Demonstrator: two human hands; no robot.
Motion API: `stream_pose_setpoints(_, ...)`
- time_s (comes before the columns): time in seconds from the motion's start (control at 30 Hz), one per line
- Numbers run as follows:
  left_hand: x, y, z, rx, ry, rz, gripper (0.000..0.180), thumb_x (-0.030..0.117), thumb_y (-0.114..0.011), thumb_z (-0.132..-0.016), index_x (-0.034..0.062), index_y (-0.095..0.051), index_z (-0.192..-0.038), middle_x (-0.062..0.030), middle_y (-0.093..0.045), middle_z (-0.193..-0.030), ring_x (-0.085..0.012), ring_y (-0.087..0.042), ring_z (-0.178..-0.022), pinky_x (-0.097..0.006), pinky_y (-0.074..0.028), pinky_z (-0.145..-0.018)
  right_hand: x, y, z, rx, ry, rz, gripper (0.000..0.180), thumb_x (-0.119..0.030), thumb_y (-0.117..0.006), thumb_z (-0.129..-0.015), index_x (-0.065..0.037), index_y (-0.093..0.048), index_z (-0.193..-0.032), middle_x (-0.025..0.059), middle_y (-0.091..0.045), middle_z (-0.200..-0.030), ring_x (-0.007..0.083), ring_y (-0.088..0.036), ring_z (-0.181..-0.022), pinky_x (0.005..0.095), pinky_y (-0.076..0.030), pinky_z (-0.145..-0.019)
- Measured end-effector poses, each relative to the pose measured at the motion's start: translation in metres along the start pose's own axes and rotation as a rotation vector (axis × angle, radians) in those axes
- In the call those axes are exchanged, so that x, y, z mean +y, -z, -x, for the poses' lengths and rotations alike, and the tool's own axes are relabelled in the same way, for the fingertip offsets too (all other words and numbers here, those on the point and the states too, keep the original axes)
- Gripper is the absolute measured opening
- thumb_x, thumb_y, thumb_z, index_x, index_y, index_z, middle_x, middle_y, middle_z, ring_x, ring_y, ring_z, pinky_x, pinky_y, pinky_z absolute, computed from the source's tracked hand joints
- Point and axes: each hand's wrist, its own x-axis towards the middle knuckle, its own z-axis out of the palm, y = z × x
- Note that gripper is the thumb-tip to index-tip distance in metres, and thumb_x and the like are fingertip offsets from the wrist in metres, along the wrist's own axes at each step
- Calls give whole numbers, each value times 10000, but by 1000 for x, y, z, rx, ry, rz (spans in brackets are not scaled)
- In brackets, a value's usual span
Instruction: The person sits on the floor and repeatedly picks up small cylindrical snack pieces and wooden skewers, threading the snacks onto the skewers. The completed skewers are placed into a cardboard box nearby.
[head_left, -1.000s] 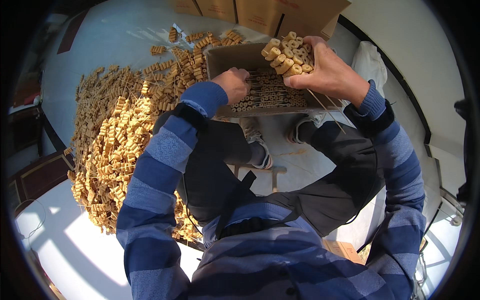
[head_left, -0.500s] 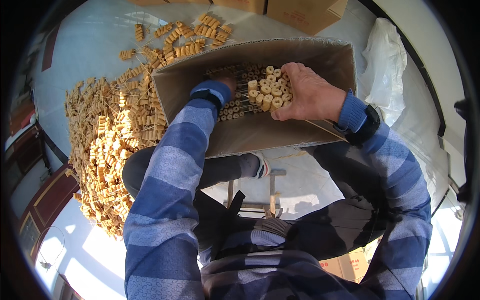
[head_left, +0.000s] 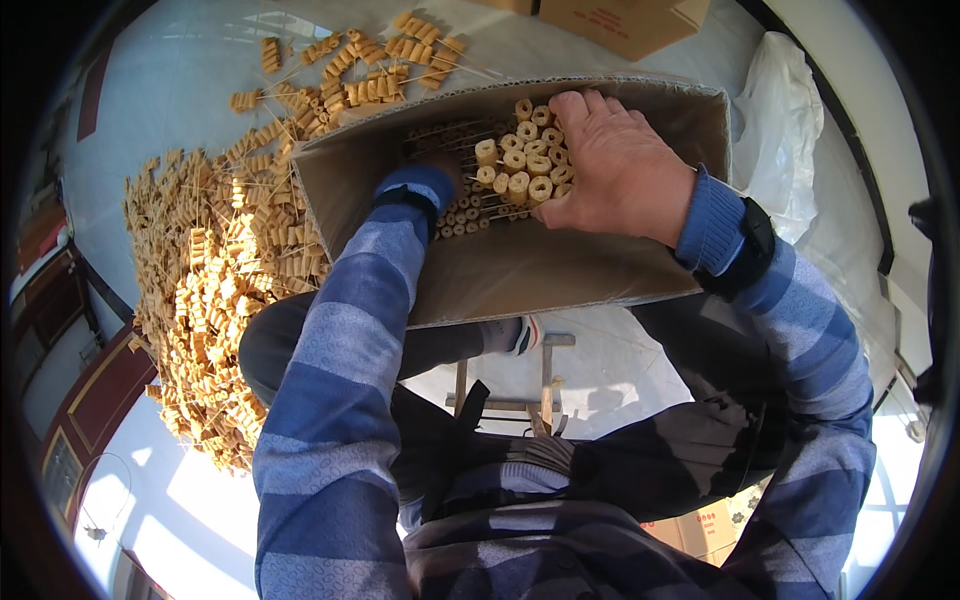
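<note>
Open brown corrugated-cardboard carton (head_left: pixel 530 275): landmark. In its right half: right hand (head_left: pixel 620 165), fingers and thumb gripping a bundle of tan, hollow, tubular pieces (head_left: pixel 525 160); bundle lies directly left of the palm, ring ends facing up. In its left half: left hand (head_left: pixel 445 170), shadowed; grip cannot be told. Left of carton: large heap of skewered tan tubes (head_left: pixel 215 300). Beyond its right end: crumpled, translucent white plastic bag (head_left: pixel 785 130).

An open carton (head_left: pixel 560 270) is at far centre. The right hand (head_left: pixel 630 165) grips a bundle of skewered tubular pieces (head_left: pixel 525 160) inside it. The left hand (head_left: pixel 436 172) is inside the carton's left half; shadow obscures its grip. Packed skewers (head_left: pixel 466 216) lie between. Floor (head_left: pixel 200 70), left: heap of skewers (head_left: pixel 220 300). Far right: white plastic sheet (head_left: pixel 782 130).
</note>
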Motion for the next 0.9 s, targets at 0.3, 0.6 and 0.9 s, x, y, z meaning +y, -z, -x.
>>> stream_pose_setpoints(0.3,10,8,49,-47,27,130,655,487,-655,-849,80,-577,-1357,-214,-627,-1309,-402,-600,-1200,-458,-489,-1024,-21,-39,-5,159,81,136,815,-357,-827,-683,6,-455,-1311,176,-526,-1257,327,-512,-1199,440,-404,-1029)
stream_pose_setpoints(0.6,-3,25,88,-138,36,254,471,428,-587,-891,120,-676,-1237,-188,-658,-1259,-363,-637,-1145,-443,-520,-975,-32,-73,-27,278,254,161,874,-316,-814,-676,-4,-411,-1387,187,-470,-1350,341,-450,-1271,451,-339,-1103)
stream_pose_setpoints(0.9,-12,-33,36,-98,-280,86,497,280,-510,-900,85,-605,-1347,-193,-598,-1365,-361,-500,-1334,-423,-401,-1118,6,-100,-46,173,171,-194,957,-344,-829,-654,-4,-360,-1416,260,-461,-1340,435,-436,-1289,513,-343,-1104)
